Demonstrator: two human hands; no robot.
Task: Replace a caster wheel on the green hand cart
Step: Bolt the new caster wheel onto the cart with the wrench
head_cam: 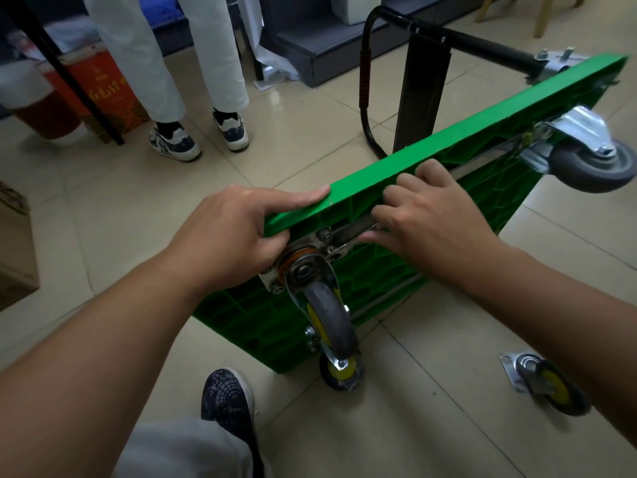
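1 green hand cart (499, 124) stands tipped up on its long side on the tile floor (431, 429). Its ribbed underside faces the camera. Its black handle (365, 77) sticks out on the far side.

I count 3 wheels on the cart. 1 near caster (325, 305) sits at the top corner by the hands. 1 low caster (341, 374) with a yellow middle is down by the floor. 1 far caster (593, 163), grey and bigger, is at the right. 1 loose caster (548, 388) with a yellow middle lies on the floor to the right, apart from the cart and partly behind the right arm.

2 hands are on the cart. The left hand (238, 232) holds the top edge at the near corner. Its pointing finger lies flat along the edge, and its other fingers curl down next to the near caster's metal plate. The right hand (427, 215) grasps the same edge just beside it, with bent fingers on the green rim and the thumb on a metal bar (351, 229).

1 cardboard box (13, 243) sits at the left edge, and I cannot see inside it. 1 red box (103, 94) stands farther back, and I cannot tell what it holds. 1 black table leg (79, 88) slants in front of it.

Another person stands across the floor, with 2 white trouser legs (138, 56) and 2 sneakers (174, 141). 1 dark shoe (227, 401) of the wearer is near the cart's bottom corner.
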